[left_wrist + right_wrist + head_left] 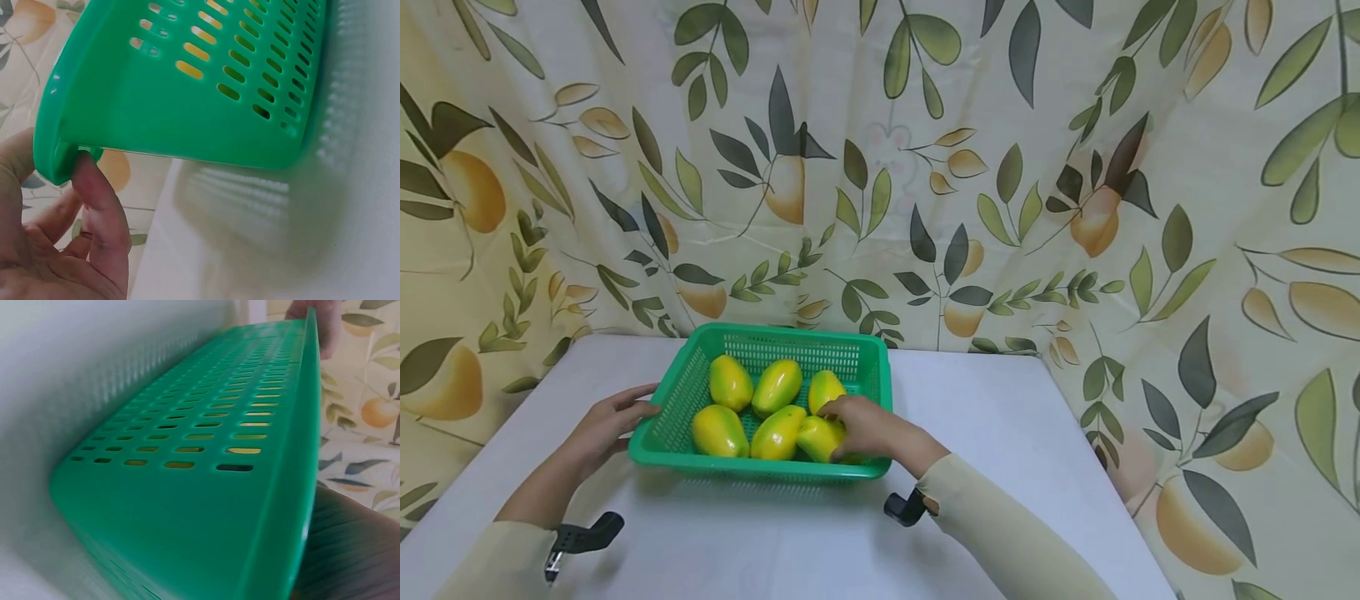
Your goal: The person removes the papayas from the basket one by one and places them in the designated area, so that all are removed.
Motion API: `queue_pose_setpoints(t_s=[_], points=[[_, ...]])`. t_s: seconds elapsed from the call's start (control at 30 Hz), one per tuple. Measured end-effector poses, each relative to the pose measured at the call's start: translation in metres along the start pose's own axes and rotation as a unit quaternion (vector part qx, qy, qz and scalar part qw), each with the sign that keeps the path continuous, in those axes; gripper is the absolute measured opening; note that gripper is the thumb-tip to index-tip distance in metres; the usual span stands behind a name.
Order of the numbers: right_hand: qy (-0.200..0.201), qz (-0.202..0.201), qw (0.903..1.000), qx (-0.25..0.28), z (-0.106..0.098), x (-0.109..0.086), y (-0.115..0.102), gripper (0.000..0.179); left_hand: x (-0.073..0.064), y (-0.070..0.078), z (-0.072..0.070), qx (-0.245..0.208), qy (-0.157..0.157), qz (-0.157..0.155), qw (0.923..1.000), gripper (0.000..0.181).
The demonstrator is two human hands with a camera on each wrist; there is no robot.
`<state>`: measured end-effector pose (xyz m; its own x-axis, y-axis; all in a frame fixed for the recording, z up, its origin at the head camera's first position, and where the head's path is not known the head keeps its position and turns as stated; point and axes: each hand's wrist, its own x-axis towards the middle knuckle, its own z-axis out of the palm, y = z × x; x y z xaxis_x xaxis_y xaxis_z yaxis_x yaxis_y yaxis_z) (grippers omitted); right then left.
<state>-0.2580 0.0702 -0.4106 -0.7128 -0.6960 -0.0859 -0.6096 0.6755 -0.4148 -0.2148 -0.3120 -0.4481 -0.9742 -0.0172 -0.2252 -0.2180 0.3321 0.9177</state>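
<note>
A green plastic basket [760,469] with slotted walls stands on the table and holds several glossy yellow-green mangoes [777,388]. At its left end, my left hand [602,425] pinches the rim; the left wrist view shows a finger [100,194] tucked under the rim's corner. My right hand [876,433] reaches over the right side into the basket. Its fingers and thumb grip the front-right mango [817,437], partly hidden by the hand. Behind that one, another mango [825,390] lies close to the fingertips. In the right wrist view the basket wall hides the right fingers.
A white cloth covers the table [985,433], whose far edge meets a leaf-and-fruit patterned curtain [865,167]. Black camera mounts are strapped at the left wrist [583,536] and the right wrist [906,507].
</note>
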Motion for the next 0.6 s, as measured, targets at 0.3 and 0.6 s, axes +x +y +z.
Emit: queue_pose_setpoints(t_s=[0.3,0.6], points=[[-0.005,0.0,1.0,0.003,-0.007,-0.004,-0.003,0.058,-0.002,0.003,-0.001,-0.005,-0.001,-0.002,1.0,0.071],[-0.004,0.001,0.9997,0.023,-0.015,-0.008,-0.005,0.059,-0.002,0.002,0.0,-0.017,-0.01,-0.006,0.9998,0.072]])
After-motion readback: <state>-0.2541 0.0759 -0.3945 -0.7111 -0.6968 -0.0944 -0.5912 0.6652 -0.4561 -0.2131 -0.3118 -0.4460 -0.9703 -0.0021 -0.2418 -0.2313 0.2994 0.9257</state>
